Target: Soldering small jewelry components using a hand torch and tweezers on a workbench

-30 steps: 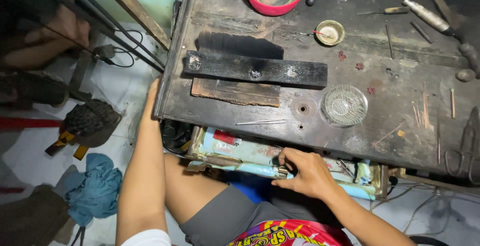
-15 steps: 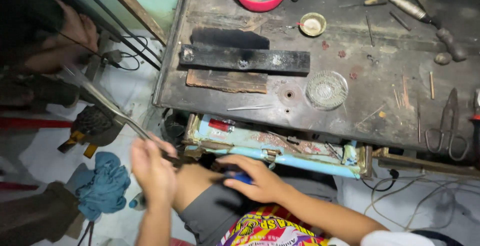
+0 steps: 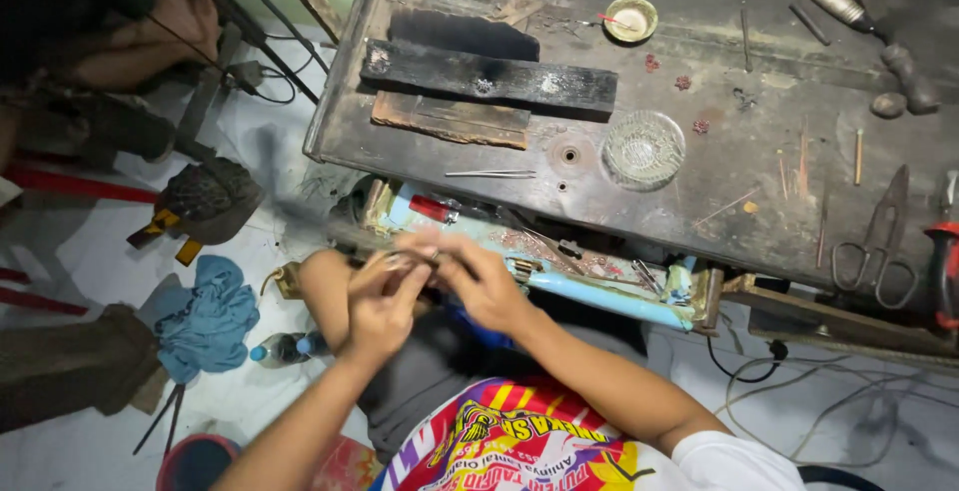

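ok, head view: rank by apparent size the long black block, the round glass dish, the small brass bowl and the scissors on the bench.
1. Long black block, largest by far.
2. Scissors, longer but thin, and the round glass dish: too close to rank.
3. Small brass bowl, smallest, though it lies farther from the camera.

The dark, scorched wooden workbench looks matt, rough and stained. On it lie 2 charred black wooden blocks, dull and cracked, above a brown rough-grained wooden slab. The round clear glass dish shows a ribbed, slightly shiny surface. Grey metal shears look dull and worn. The pale blue painted drawer is chipped. On the floor, a blue cloth rag looks soft and crumpled.
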